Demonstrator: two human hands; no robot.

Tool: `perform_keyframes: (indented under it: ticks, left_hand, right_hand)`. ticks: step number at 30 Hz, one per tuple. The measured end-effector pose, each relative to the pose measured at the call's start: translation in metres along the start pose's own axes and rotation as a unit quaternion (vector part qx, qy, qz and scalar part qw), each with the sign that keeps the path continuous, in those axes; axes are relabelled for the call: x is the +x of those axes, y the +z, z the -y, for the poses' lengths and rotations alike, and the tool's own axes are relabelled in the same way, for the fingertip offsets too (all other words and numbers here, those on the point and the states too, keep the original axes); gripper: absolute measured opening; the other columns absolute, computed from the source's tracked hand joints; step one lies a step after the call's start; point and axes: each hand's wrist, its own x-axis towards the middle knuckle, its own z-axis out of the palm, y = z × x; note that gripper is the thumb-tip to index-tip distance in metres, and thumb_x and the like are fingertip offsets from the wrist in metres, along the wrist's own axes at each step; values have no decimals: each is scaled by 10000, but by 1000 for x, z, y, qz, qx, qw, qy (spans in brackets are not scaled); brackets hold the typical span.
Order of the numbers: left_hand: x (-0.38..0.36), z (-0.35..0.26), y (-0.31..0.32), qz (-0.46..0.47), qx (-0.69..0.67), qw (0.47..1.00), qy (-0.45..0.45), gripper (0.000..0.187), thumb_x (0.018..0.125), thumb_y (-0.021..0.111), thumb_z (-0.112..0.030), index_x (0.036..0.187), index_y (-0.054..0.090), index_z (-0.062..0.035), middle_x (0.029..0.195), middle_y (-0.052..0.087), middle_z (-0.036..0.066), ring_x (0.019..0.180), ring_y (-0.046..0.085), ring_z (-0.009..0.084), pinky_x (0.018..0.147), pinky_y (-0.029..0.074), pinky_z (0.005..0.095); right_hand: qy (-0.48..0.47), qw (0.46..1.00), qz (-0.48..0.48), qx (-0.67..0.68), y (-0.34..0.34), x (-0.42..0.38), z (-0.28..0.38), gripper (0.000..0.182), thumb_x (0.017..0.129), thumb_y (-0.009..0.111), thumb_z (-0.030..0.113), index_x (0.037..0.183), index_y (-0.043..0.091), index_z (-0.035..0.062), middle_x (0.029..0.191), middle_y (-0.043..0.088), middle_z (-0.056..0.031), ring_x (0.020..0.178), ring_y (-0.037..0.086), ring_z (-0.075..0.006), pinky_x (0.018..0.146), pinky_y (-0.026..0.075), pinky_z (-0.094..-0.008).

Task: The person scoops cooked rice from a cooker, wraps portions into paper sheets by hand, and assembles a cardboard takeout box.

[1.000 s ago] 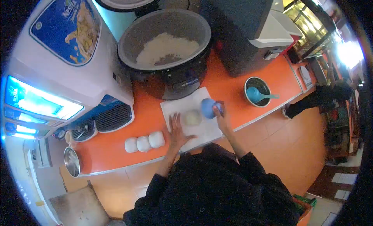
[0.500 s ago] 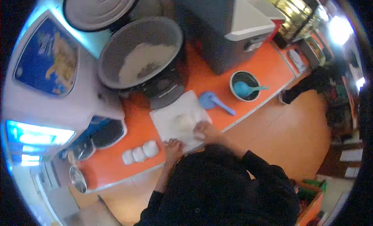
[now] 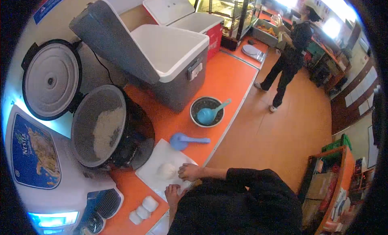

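A white sheet (image 3: pixel 147 167) lies on the orange counter, with a pale mound of rice (image 3: pixel 166 171) on it. Close to the mound's right side is my right hand (image 3: pixel 190 172), its fingers curled down at the sheet; what they hold is hidden. My left hand (image 3: pixel 173 194) rests on the sheet's near edge, fingers slightly apart and holding nothing visible. Several white wrapped pieces (image 3: pixel 143 210) sit in a row at the lower left. Beyond the sheet lies a blue scoop (image 3: pixel 180 141). A metal bowl (image 3: pixel 194 117) holds a turquoise scoop (image 3: pixel 206 116).
An open cooker (image 3: pixel 81 144) with rice stands at the left, its lid (image 3: pixel 50 80) raised. Behind are a grey cooler (image 3: pixel 173 87) and a red cooler (image 3: pixel 215 39). A scale (image 3: pixel 252 52) sits farther along. Another person (image 3: pixel 297 41) stands at the back right.
The head view has swung up and right, bringing the other person and both coolers into fuller view. My right hand is still beside the rice, and my left hand remains at the sheet's edge.
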Motion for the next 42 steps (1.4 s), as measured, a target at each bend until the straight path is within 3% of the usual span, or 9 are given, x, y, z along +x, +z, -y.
perform_keyframes:
  ticks: [12,13,20,22,24,29,33,40,42]
  left_hand:
    - [4,-11,-49,-84,-79,992,-41,79,756,619,-32,833,637,-38,750,580,124,724,583,321,634,484,390]
    - [6,-13,-52,-85,-79,992,-44,79,756,619,-32,833,637,-38,750,580,124,724,583,321,634,484,390]
    - [20,-21,-57,-15,12,997,-80,73,734,680,-87,707,628,-44,748,579,108,734,583,299,640,477,383]
    - [23,-26,-61,29,28,994,-106,85,724,692,-95,714,626,-43,751,578,107,734,582,296,642,476,384]
    - [21,-26,-58,-33,-96,994,-37,82,751,673,-116,741,634,-45,772,582,107,744,581,298,658,476,396]
    - [4,-14,-44,-70,-55,994,-60,90,817,586,-101,820,654,-42,813,599,109,752,584,304,679,478,384]
    - [14,-28,-47,-101,-136,975,-146,59,730,664,-56,771,621,-56,773,580,95,748,581,293,659,475,377]
    - [10,-26,-42,-106,-202,960,-160,171,730,722,-163,846,631,-76,808,574,96,802,590,265,695,479,352]
    - [12,-27,-48,-111,-136,980,-94,274,764,713,-232,970,628,-72,899,580,104,851,586,273,733,476,353]
  right_hand:
    - [-36,997,-68,-32,-79,7,25,222,759,607,269,863,593,74,948,547,-103,908,552,-249,789,444,-384]
    - [-44,997,-46,-53,-81,6,25,268,728,615,270,898,608,63,1032,576,-136,955,558,-261,826,444,-390]
    - [-45,989,-65,-126,-63,8,21,261,673,615,233,887,602,84,971,550,-89,911,559,-220,782,440,-365]
    - [-30,995,-43,-90,-55,10,19,289,695,619,225,945,608,80,1072,566,-122,956,564,-242,823,436,-367]
    - [-13,998,-37,-57,-47,8,14,286,708,620,215,953,600,69,1088,556,-130,977,557,-263,829,437,-383]
    - [21,988,28,151,-37,7,-1,346,731,652,266,1015,584,79,1057,540,-150,988,549,-313,826,459,-451]
    - [-43,986,-160,-13,-47,-5,6,342,711,650,196,1030,596,83,985,525,-126,940,544,-318,801,462,-445]
    - [40,983,-147,-102,-76,-12,11,276,645,662,163,911,641,91,880,531,-76,843,549,-252,782,456,-388]
    - [17,985,-147,-88,-73,-10,15,240,651,660,155,879,640,85,841,530,-57,819,552,-233,761,453,-378]
